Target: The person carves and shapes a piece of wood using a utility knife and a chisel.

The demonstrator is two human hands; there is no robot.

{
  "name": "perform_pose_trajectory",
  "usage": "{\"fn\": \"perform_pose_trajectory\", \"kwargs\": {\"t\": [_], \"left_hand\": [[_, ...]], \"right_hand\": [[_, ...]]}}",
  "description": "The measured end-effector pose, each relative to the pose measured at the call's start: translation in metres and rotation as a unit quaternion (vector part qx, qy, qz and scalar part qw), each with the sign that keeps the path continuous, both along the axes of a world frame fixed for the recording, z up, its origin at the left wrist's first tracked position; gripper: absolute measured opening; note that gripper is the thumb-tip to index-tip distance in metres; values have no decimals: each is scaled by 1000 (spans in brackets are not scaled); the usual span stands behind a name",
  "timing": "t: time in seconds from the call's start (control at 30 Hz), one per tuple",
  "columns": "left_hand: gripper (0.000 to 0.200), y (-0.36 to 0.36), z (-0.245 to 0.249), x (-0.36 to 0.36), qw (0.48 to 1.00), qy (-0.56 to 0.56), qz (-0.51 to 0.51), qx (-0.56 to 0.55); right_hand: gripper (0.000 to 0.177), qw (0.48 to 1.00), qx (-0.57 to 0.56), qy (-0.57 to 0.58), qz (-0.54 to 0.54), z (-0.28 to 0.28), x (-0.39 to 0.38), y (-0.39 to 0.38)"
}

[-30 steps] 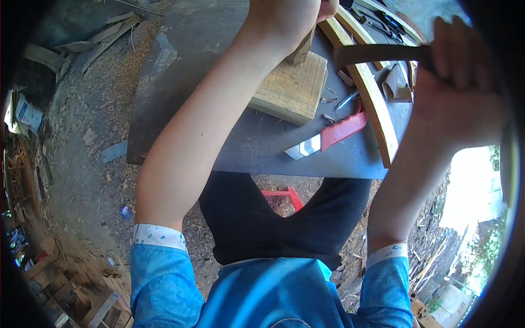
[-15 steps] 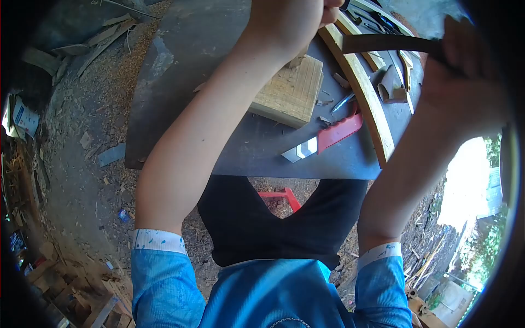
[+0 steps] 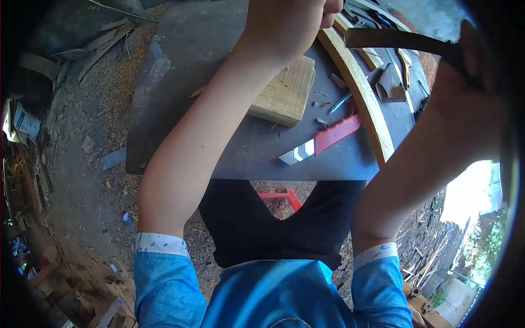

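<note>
My left hand (image 3: pixel 292 24) is at the top edge, above a thick wooden block (image 3: pixel 284 93), with its fingers curled. Whatever it grips is out of the frame or behind my wrist. At the upper right my right hand (image 3: pixel 473 65), dark and blurred, is closed around one end of a long, dark, slightly curved blade-like tool (image 3: pixel 402 41). The tool's free end points left, over a curved wooden strip (image 3: pixel 358 85). Beside the block lies a red-handled utility knife (image 3: pixel 336 134), its blade end to the left. A blue pen-like item (image 3: pixel 340 103) rests near it.
The dark tabletop (image 3: pixel 180 104) ends just before my lap. Beyond the curved strip are a folded brown piece (image 3: pixel 390 85), a wooden-handled tool (image 3: pixel 405 63) and several dark tools. Wood scraps (image 3: pixel 104 41) and shavings litter the floor. A red frame part (image 3: pixel 287 195) shows below the table.
The wooden block has shifted slightly left and my left hand moved a little with it. The dark tool has moved slightly up and right in my right hand.
</note>
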State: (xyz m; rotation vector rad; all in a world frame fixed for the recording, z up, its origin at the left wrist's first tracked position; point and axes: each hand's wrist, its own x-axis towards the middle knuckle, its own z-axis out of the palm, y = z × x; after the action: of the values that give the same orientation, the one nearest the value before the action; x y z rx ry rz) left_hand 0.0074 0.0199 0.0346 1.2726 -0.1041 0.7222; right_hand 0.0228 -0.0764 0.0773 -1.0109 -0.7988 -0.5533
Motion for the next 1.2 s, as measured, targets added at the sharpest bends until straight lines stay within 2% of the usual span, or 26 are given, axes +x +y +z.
{"fn": "perform_pose_trajectory", "kwargs": {"t": [0.1, 0.23, 0.33, 0.43, 0.5, 0.57, 0.67, 0.77, 0.83, 0.9, 0.97, 1.07, 1.13, 1.2], "left_hand": [[68, 5, -2, 1, 1000, -9, -8, -10], [68, 5, 1, -1, 1000, 20, 22, 4], [67, 3, 1, 1, 999, 31, 23, -7], [66, 3, -1, 4, 1000, 0, 7, -7], [65, 7, -2, 1, 999, -9, -35, -30], [65, 7, -3, 3, 999, 4, -29, -23], [64, 1, -1, 5, 1000, 14, -4, -14], [64, 1, 6, 4, 997, 28, -19, -70], [64, 5, -2, 5, 999, -4, -27, -43], [63, 7, -6, 6, 999, -15, -30, -26], [63, 5, -2, 6, 999, 14, -10, -30], [63, 0, 4, 6, 998, 41, 10, -45], [62, 6, -3, 6, 999, 6, -14, -34], [62, 3, -3, 9, 1000, -16, -7, -15]], "right_hand": [[33, 1000, -5, 12, -1, -7, 4, 5], [37, 992, 16, 71, 100, -16, 1, 11], [38, 999, -4, 4, -31, -8, -1, 13], [37, 997, -51, 46, 37, 19, 13, -10], [37, 994, -49, 58, 80, 10, 10, -7], [36, 989, -46, 64, 122, 1, 6, -1], [35, 995, -22, 7, 99, -13, 0, 9], [34, 996, -28, -73, 36, 4, 3, -1], [35, 994, -7, -70, 82, 12, 13, -14], [35, 976, 52, -17, 209, 15, 31, -23], [36, 985, 24, 44, 164, 1, 20, -7], [35, 986, -82, 125, 78, -3, -9, 9], [35, 989, -77, 89, 93, 0, -6, 5], [35, 995, -27, -18, 96, 7, 5, -3]]}}
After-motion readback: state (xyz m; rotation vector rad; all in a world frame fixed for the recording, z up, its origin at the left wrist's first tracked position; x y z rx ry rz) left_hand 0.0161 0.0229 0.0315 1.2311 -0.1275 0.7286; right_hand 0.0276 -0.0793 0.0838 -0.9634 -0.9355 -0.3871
